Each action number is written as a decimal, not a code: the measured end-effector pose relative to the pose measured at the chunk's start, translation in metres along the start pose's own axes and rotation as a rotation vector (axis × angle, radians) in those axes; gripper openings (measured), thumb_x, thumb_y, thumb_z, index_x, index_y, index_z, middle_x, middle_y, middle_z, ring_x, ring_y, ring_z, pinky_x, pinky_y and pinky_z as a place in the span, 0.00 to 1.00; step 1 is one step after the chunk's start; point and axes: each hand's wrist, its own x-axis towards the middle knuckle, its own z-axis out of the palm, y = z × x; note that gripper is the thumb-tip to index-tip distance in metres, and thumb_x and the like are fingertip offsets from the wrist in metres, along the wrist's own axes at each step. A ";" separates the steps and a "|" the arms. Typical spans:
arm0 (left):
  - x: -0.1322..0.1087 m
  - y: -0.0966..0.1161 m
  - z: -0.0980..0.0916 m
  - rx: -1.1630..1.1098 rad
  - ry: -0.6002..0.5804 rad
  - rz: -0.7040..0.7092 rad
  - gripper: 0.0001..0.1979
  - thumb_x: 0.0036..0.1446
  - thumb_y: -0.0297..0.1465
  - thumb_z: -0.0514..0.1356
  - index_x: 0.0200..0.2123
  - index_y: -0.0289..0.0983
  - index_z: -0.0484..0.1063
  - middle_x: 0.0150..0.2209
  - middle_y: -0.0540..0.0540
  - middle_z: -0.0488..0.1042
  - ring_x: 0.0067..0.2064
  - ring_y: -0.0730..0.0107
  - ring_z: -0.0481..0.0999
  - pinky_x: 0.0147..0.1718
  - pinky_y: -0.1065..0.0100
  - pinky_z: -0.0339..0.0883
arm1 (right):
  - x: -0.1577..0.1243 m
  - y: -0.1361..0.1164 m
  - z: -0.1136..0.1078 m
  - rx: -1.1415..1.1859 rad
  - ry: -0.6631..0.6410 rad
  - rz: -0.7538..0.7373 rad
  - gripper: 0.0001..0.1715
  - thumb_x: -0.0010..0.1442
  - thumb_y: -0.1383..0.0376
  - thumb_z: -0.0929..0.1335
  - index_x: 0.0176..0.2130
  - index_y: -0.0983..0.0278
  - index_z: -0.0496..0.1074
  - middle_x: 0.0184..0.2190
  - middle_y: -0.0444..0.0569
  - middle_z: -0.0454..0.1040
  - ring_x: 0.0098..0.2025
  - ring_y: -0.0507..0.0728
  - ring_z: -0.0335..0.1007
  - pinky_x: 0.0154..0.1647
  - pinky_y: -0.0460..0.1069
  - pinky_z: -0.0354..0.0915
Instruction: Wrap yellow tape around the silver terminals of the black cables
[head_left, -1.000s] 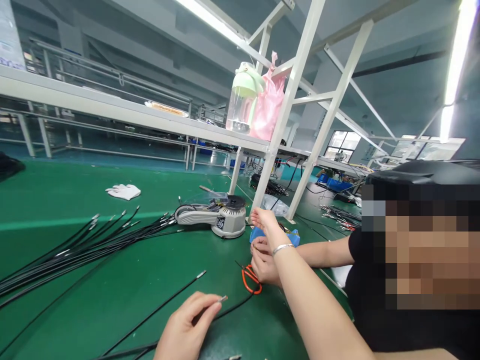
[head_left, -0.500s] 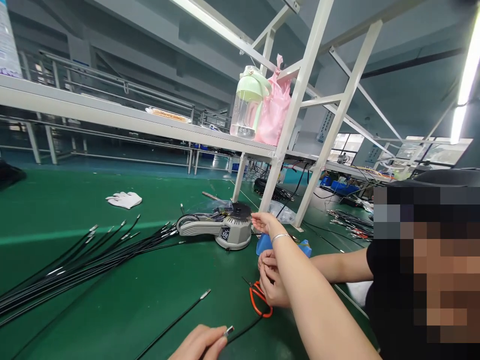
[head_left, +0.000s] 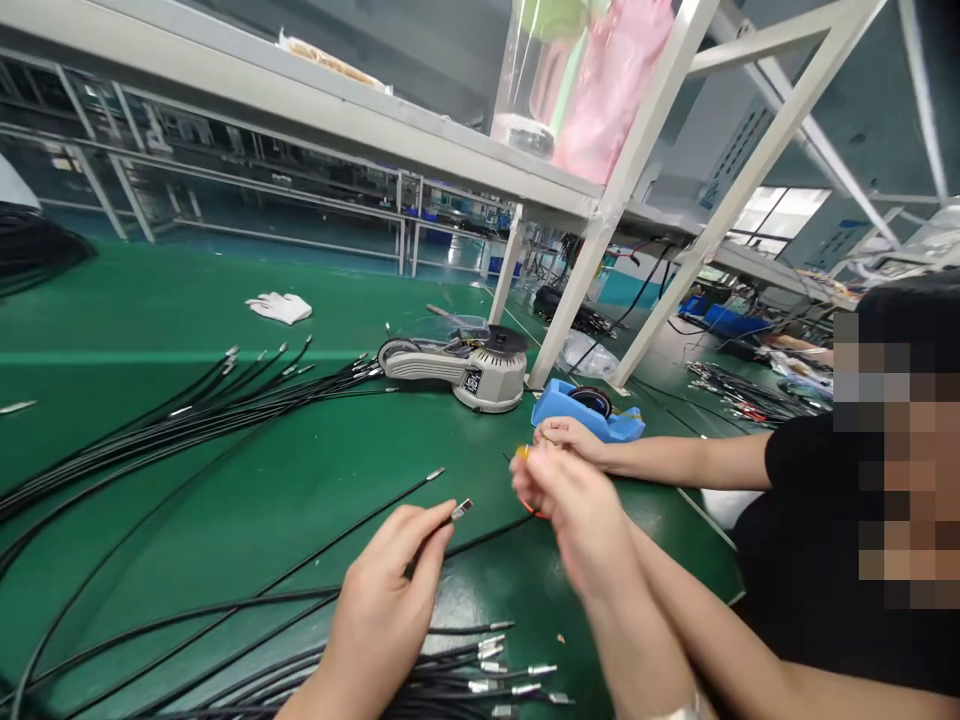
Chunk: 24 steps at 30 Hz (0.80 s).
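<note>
My left hand [head_left: 390, 590] is closed, pinching the metal connector [head_left: 462, 509] on the end of a black cable between thumb and fingertips. My right hand [head_left: 577, 510], smeared by motion, is closed with a small piece of yellow tape [head_left: 521, 454] at its fingertips. It passes in front of a co-worker's forearm. The co-worker's hand [head_left: 574, 438] is just beyond, beside a blue tape dispenser [head_left: 574, 405]. Orange scissors handles [head_left: 532, 507] are mostly hidden behind my right hand. Another cable end [head_left: 435, 474] lies left of the held connector.
A grey round tape machine [head_left: 491, 380] stands on the green table [head_left: 322, 430], by a shelf post. Black cables with metal ends [head_left: 487, 660] lie in bundles in front and at left [head_left: 187, 410]. A white glove [head_left: 279, 307] lies further back. A co-worker sits at right.
My right hand has come back from the grey tape machine toward me, with yellow tape now at its fingertips. My left hand still holds the connector. The view has tilted down.
</note>
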 end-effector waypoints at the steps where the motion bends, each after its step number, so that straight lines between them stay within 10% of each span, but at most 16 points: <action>1: -0.001 0.002 0.001 -0.007 0.016 -0.037 0.08 0.59 0.33 0.57 0.39 0.42 0.74 0.33 0.51 0.76 0.34 0.74 0.76 0.35 0.77 0.70 | -0.027 0.012 0.000 0.015 -0.029 0.061 0.15 0.55 0.58 0.71 0.35 0.68 0.78 0.32 0.52 0.78 0.33 0.56 0.74 0.37 0.50 0.69; 6: -0.008 0.008 0.003 -0.029 0.050 -0.146 0.05 0.55 0.34 0.59 0.33 0.40 0.73 0.30 0.53 0.77 0.31 0.74 0.77 0.32 0.76 0.71 | -0.087 0.051 0.016 0.050 -0.001 0.138 0.17 0.55 0.56 0.70 0.37 0.66 0.79 0.35 0.52 0.79 0.38 0.58 0.73 0.42 0.50 0.68; 24: -0.012 0.010 -0.002 -0.014 0.009 0.080 0.06 0.58 0.27 0.57 0.32 0.40 0.73 0.30 0.53 0.77 0.31 0.75 0.76 0.33 0.75 0.69 | -0.083 0.046 0.031 0.059 0.035 0.068 0.16 0.57 0.57 0.69 0.40 0.63 0.80 0.34 0.49 0.80 0.37 0.57 0.75 0.40 0.48 0.70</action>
